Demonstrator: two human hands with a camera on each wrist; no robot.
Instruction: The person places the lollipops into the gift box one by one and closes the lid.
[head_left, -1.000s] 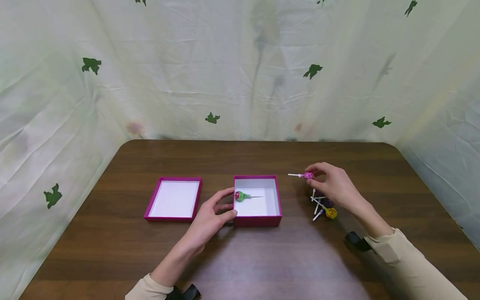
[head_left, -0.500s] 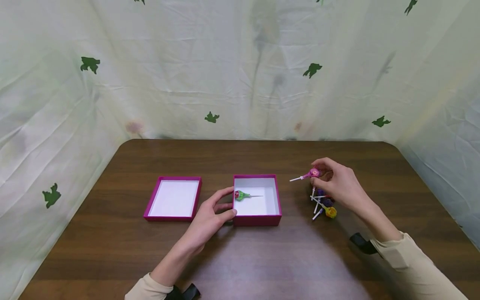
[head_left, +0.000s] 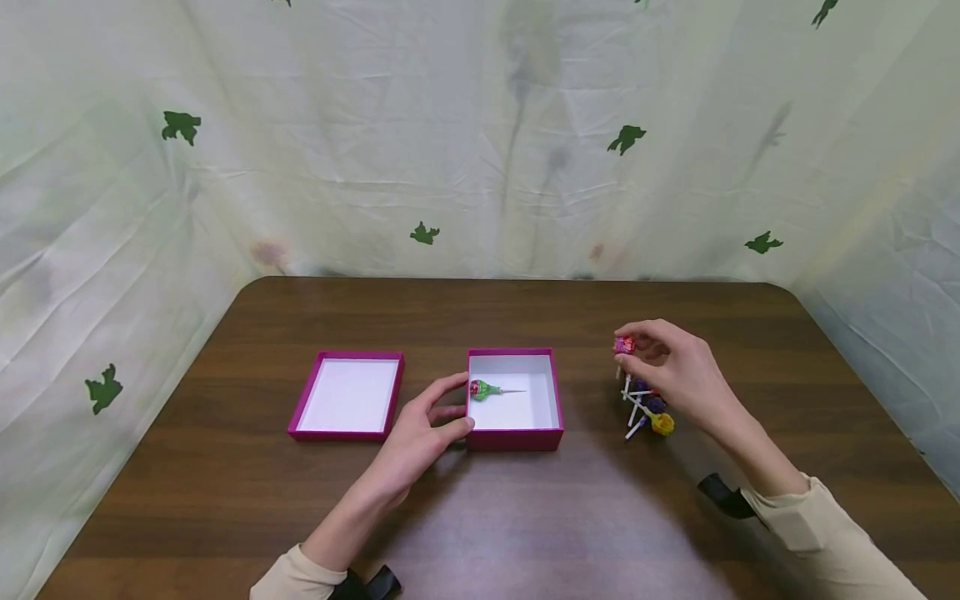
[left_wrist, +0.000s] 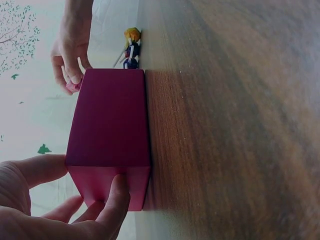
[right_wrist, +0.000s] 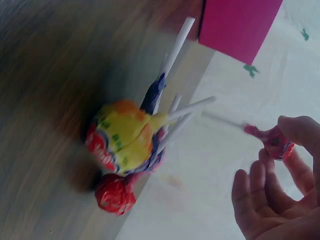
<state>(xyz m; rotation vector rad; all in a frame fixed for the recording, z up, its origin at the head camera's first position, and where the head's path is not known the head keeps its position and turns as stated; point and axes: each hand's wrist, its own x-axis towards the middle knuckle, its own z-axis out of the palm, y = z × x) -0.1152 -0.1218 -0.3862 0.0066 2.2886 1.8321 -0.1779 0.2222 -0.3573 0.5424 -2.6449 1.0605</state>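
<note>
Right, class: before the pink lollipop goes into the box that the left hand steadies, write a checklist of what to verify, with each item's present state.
1. Right hand pinches the pink lollipop by its wrapped head: ok.
2. Left hand holds the box at its near left corner: ok.
3. Box open on top, with white floor bare beside the green lollipop: ok.
4. Way from the pink lollipop to the box free of other things: ok.
5. Which way the pink lollipop's stick points: cannot tell in the head view; the right wrist view shows it pointing away from the palm.
6. Other lollipops lie on the table, apart from the box: ok.
</note>
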